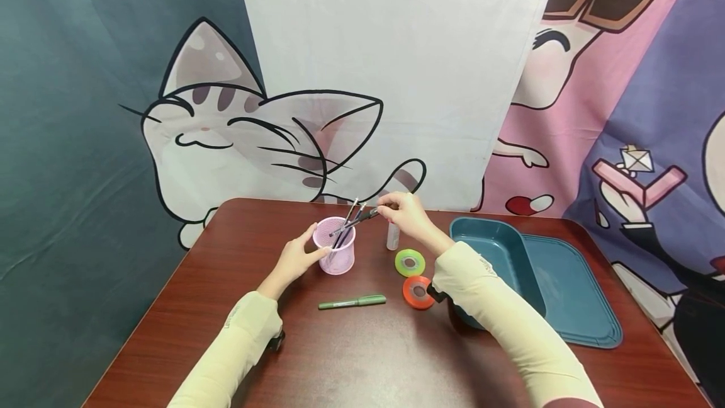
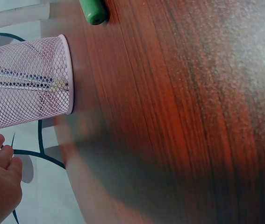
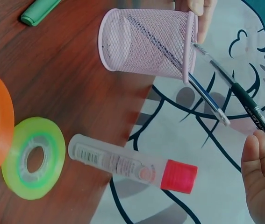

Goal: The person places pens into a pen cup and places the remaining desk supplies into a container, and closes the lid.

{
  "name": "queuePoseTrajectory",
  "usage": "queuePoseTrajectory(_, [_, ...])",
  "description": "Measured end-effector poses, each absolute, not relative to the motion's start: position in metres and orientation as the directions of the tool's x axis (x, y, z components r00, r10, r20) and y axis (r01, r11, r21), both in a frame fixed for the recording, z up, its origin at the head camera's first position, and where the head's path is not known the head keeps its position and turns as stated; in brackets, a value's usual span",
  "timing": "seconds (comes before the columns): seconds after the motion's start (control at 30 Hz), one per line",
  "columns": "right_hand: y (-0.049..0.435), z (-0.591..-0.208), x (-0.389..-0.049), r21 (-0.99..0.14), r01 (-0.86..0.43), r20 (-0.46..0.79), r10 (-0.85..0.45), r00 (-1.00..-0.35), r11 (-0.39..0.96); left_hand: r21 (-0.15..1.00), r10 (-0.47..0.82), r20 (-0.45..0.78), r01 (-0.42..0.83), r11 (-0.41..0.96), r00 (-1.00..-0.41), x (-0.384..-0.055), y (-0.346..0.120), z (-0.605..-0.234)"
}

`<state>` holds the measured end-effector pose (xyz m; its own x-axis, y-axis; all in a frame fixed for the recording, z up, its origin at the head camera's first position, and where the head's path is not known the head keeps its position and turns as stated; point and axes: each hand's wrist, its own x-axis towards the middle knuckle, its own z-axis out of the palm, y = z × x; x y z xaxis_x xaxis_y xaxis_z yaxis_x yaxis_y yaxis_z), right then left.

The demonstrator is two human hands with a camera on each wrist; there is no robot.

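A pink mesh pen cup (image 1: 337,262) stands upright on the table, with pens (image 3: 208,99) leaning inside it. My left hand (image 1: 294,260) holds the cup near its rim, thumb on the near side and fingers at the far side. Between the thumb and fingers of my right hand (image 1: 410,216) is a black pen (image 3: 247,100), pinched at one end. The pen slants down toward the cup, its other end at the cup's mouth. A glue stick (image 3: 118,159) with a red cap stands just below the right hand.
A green pen (image 1: 352,302) lies in front of the cup. Right of it are a lime tape roll (image 1: 399,264) and an orange tape roll (image 1: 408,294). Under the right forearm sits a blue bin (image 1: 489,232), beside its flat blue lid (image 1: 578,294). A printed cloth hangs behind the table.
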<state>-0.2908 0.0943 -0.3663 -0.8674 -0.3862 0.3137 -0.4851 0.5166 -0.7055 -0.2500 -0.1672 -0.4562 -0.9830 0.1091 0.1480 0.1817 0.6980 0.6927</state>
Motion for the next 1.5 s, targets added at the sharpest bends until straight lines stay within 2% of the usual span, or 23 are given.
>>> queuePoseTrajectory(0.33, [0.08,-0.376,-0.292,-0.729,-0.451,0.267,-0.394,-0.88,0.514,0.686,0.108,0.166,0.194,0.701,-0.98,-0.251,-0.167,-0.458])
queuePoseTrajectory(1.03, [0.055,-0.396,-0.293,-0.718,-0.463,0.273,-0.401,-0.874,0.52,0.701,0.107,0.166,0.194,0.686,-0.98,-0.251,-0.167,-0.459])
queuePoseTrajectory(1.5, [0.053,-0.405,-0.291,-0.775,-0.376,0.203,-0.364,-0.909,0.508,0.687,0.113,0.173,0.202,0.698,-0.978,-0.249,-0.166,-0.455])
